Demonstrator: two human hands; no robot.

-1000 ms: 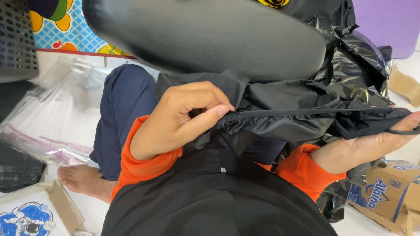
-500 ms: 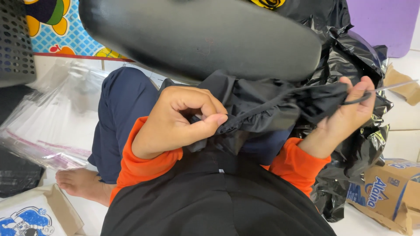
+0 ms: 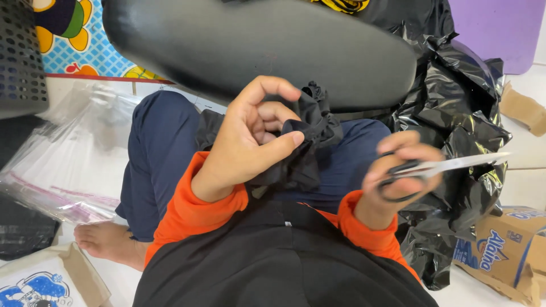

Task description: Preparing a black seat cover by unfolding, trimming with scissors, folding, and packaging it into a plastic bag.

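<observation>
A broad black padded seat (image 3: 256,51) fills the top of the view, lying across above the person's lap. To its right a crumpled black plastic bag (image 3: 455,113) slumps down to the floor, with a printed cardboard box (image 3: 503,250) at the lower right corner and a purple mat (image 3: 500,28) at the upper right. On the left lies a stack of clear plastic sleeves (image 3: 68,165), a dark perforated basket (image 3: 20,57) above them, and another cardboard box (image 3: 45,281) at the lower left corner beside a bare foot (image 3: 108,241). Over the lap, the left hand (image 3: 250,142) pinches a gathered black fabric scrunchie (image 3: 310,133) between thumb and curled fingers, holding it just below the seat's edge. The right hand (image 3: 395,176) is closed around the dark handles of a pair of scissors (image 3: 438,167), whose pale blades point right, apart from the scrunchie.
</observation>
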